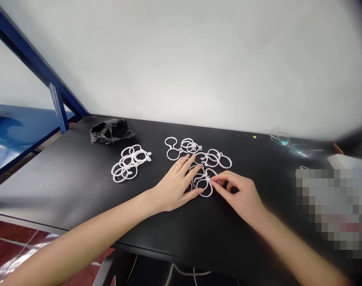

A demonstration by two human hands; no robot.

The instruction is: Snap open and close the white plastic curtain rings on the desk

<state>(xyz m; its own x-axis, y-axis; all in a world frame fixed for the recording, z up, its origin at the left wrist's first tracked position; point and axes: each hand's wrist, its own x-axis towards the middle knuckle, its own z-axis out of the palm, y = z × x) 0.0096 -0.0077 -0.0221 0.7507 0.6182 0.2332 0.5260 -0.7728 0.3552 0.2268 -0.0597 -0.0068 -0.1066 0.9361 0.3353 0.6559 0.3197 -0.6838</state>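
Note:
Several white plastic rings with small knobby ends lie loosely piled on the black table, and one white ring (205, 196) is at the near edge of this pile. My left hand (176, 184) rests over the left part of the pile, fingers spread, hiding some rings beneath it. From the right, my right hand (239, 190) pinches the knobby end of a ring between thumb and forefinger. Its other fingers are curled in. A second, separate group of white rings (121, 163) lies left of my left hand, touched by neither hand.
A crumpled black plastic bag (111, 132) sits at the back left of the black table (73, 171). Clear-lensed glasses (280, 138) lie at the back right. A blurred-out item (332, 202) is at the right edge. A pale wall rises behind, with a blue frame (34, 51) at left.

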